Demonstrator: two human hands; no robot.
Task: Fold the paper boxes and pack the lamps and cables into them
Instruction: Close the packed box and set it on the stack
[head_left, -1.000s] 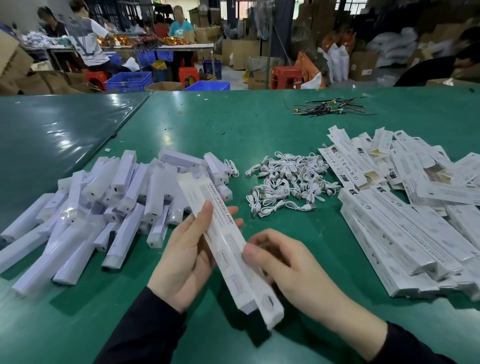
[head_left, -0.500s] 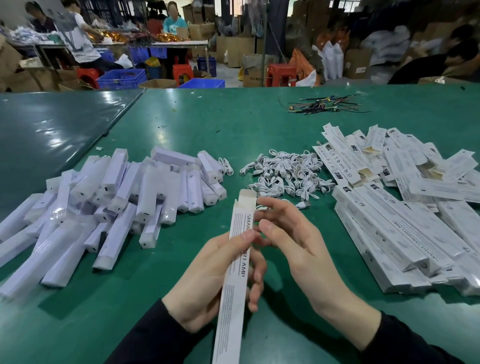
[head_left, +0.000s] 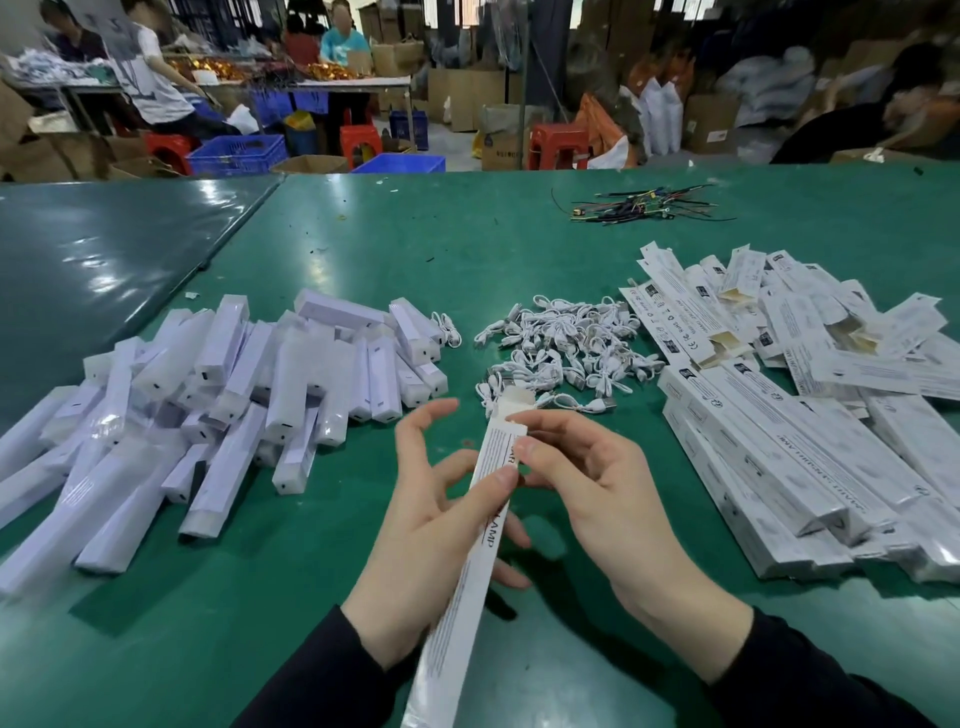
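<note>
Over the green worktop (head_left: 519, 249) a long white paper box (head_left: 467, 577) is held upright-tilted between both hands, its far end flap open toward the cable pile. The left hand (head_left: 431, 545) holds the box from the left, thumb pressed across its printed face and the other fingers loosely spread — the right hand (head_left: 587, 483) pinches the box's upper end with curled fingertips. Wrapped white lamps (head_left: 223, 405) lie heaped to the left, small coiled white cables (head_left: 561, 348) in the middle just beyond the box, and flat and folded boxes (head_left: 810, 405) stacked to the right. A bundle of dark wires (head_left: 644, 208) lies farther back.
</note>
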